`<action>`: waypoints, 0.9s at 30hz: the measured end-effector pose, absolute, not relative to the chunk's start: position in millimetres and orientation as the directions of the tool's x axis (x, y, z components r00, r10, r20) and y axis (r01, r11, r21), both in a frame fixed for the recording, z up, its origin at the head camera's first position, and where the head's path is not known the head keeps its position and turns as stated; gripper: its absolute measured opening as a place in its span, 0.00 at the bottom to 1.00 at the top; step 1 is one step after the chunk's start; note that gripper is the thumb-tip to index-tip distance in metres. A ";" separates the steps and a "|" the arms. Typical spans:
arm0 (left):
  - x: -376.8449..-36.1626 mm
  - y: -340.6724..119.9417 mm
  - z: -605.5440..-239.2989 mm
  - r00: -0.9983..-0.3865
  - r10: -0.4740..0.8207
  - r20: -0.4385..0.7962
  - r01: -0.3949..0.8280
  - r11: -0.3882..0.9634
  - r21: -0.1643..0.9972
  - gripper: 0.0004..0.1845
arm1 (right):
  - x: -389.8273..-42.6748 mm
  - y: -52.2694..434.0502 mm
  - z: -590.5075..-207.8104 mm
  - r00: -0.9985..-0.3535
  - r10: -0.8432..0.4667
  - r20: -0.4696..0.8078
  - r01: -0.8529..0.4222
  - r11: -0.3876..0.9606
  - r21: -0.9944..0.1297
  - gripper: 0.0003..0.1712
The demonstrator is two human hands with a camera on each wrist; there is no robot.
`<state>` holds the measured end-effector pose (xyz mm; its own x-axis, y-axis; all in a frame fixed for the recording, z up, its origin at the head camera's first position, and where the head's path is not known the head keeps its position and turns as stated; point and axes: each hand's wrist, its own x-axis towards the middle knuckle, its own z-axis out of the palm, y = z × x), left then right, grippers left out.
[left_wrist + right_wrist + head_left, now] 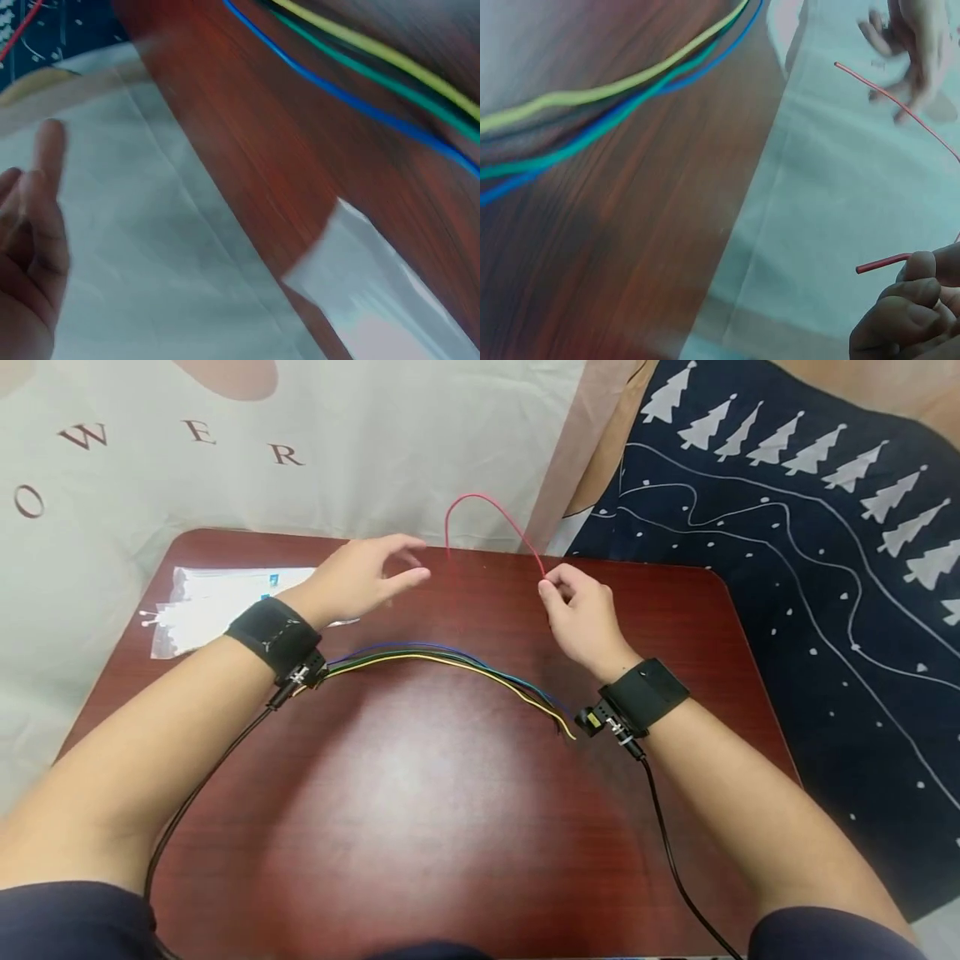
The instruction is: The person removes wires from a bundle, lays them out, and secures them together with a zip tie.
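Between thumb and fingertips, my right hand (588, 614) pinches a red wire (477, 495) close to one end. The wire arches up and leftward over the back of the table, its far end hanging free. A short stub of it sticks out past the fingertips (921, 265) in the right wrist view. My left hand (367, 575) hovers left of the wire's free end, thumb and fingers spread with nothing between them. Nearer me, a loose bundle of yellow (450, 661), green and blue (337, 91) wires lies curved across the table, with a dark one among them.
Clear plastic bags (197, 618) with white contents lie at the table's (397, 827) back left, partly behind the left forearm. A pale cloth (390, 460) hangs behind the table. Dark tree-patterned fabric (825, 610) is on the right. Black cables (667, 843) run from both wrist cameras.
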<state>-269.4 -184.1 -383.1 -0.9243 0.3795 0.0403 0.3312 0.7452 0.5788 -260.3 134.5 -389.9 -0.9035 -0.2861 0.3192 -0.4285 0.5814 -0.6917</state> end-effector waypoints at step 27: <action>-251.2 -218.2 -403.7 -0.781 0.574 0.248 0.615 0.777 0.138 0.13 | -265.4 173.0 -396.3 -0.763 -0.615 0.199 -0.646 0.718 -0.258 0.11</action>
<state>-251.2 -218.2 -403.7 -0.7806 0.5736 0.2481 0.6146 0.7767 0.1382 -265.4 173.0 -396.3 -0.7631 -0.6148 0.1990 -0.6460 0.7182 -0.2584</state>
